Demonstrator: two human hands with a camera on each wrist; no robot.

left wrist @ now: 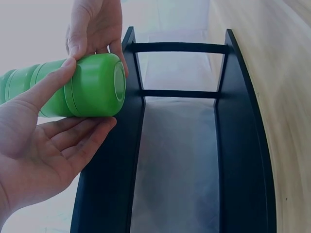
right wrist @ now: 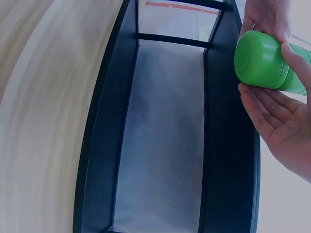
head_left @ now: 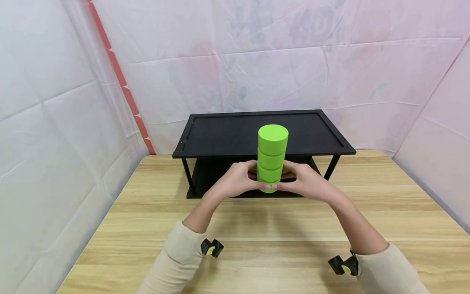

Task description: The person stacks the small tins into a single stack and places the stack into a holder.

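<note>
A tall stack of green cylinders (head_left: 271, 157) stands upright in the air before the black shelf, gripped between both hands. In the head view my left hand (head_left: 238, 179) holds its lower part from the left, thumb in front and fingers behind. From the right, my right hand (head_left: 306, 181) grips the same part in a mirrored hold, the two thumb tips nearly meeting. The left wrist view shows the rounded base of the green stack (left wrist: 97, 85). The base also appears in the right wrist view, above the fingers of the right hand (right wrist: 286, 121).
A two-tier black shelf (head_left: 227, 132) stands at the back of the wooden table (head_left: 235, 257). White patterned cloth (head_left: 176, 81) hangs behind and along the sides. Small black devices are strapped at both wrists.
</note>
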